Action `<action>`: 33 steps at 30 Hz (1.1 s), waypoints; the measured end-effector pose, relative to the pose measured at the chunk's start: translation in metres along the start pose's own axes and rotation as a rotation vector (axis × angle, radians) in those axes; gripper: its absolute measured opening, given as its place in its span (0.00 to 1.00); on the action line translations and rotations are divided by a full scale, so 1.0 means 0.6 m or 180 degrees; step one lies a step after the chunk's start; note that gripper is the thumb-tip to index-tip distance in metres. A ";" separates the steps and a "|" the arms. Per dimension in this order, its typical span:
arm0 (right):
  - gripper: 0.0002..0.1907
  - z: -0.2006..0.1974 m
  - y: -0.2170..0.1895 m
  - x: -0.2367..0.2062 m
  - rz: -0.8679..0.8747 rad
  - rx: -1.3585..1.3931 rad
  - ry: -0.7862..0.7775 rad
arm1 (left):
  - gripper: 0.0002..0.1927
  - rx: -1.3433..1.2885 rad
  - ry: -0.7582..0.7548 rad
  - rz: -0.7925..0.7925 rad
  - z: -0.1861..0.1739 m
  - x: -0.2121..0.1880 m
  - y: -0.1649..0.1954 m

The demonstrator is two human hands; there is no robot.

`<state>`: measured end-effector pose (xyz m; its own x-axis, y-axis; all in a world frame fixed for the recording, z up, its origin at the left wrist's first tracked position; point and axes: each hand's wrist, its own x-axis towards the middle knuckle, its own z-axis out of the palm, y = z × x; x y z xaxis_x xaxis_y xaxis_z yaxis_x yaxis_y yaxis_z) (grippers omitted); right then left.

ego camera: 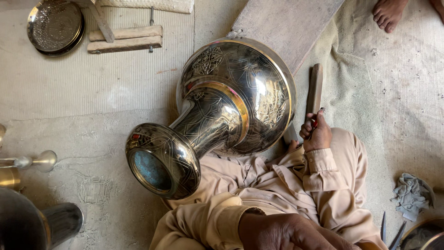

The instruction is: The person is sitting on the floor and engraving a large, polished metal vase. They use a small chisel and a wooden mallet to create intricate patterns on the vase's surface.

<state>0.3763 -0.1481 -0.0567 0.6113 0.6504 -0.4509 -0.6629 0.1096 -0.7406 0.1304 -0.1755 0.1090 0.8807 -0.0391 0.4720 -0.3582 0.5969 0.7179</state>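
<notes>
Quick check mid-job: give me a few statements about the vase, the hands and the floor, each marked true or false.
1. The big engraved metal vase lies on its side against the person's lap. True.
2. The right hand is closed round a small red-handled tool. True.
3. The left hand grips the vase's neck. False: it sits low over the beige clothing, apart from the vase.
4. A round metal tray lies at the upper left. True.
5. The grey rag is draped over the vase. False: it lies on the floor mat at the right.
</notes>
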 end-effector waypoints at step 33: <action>0.16 0.005 0.004 -0.014 -0.0572 -0.0794 0.0337 | 0.10 0.2260 0.0669 -0.0272 -0.036 -0.027 -0.007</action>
<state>0.3681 -0.1513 -0.0531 0.7591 0.5541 -0.3415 -0.4220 0.0195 -0.9064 0.1244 -0.1599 0.0871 0.9297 0.1345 0.3429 -0.3370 -0.0653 0.9392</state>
